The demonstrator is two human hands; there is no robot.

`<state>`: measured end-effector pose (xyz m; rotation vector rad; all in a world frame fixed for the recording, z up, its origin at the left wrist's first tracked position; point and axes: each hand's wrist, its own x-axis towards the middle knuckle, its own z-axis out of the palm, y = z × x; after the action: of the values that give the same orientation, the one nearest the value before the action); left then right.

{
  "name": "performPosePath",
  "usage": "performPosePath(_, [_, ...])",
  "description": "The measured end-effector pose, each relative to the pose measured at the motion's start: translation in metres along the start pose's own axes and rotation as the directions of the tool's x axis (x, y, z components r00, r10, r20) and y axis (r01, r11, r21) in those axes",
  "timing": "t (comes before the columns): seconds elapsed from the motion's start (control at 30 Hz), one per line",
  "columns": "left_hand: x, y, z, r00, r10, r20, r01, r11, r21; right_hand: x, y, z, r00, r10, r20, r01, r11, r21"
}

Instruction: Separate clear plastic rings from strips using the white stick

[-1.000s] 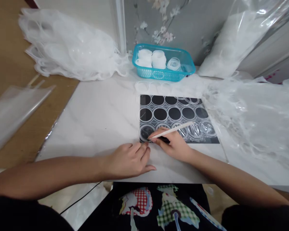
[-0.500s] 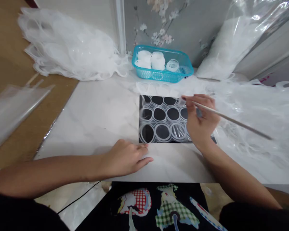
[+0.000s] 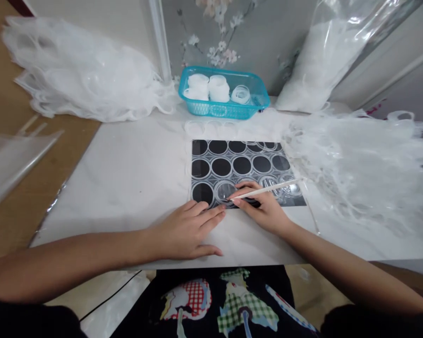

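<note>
A black sheet (image 3: 221, 167) with rows of clear, pale-rimmed rings lies on the white marbled table (image 3: 137, 178). My left hand (image 3: 188, 230) rests palm down at its lower left edge, fingers spread, fingertips on the sheet's border. In my right hand (image 3: 264, 209) is a thin white stick (image 3: 268, 188), pinched near its lower end. The stick's tip touches the sheet by the bottom row, close to my left fingertips. What the tip does to the ring there is too small to tell.
Behind the sheet stands a blue basket (image 3: 225, 110) holding white ring stacks. Piles of translucent ring material lie at the left (image 3: 81, 75) and right (image 3: 366, 159). A filled clear bag (image 3: 313, 65) leans at the back right.
My right hand has moved from the sheet's upper right down and left to its bottom row, with the stick. My left fingers have shifted onto the sheet's lower edge. The view has turned slightly.
</note>
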<state>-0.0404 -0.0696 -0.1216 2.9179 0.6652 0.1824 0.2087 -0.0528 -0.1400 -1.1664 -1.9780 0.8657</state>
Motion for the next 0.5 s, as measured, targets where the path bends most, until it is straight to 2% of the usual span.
performPosePath(0.5, [0.0034, -0.0008, -0.0007, 0.999, -0.021, 0.037, 0.022, 0.999, -0.023, -0.0003, -0.0016, -0.0007, 1.0, 0.027, -0.007, -0.027, 0.999, 0.038])
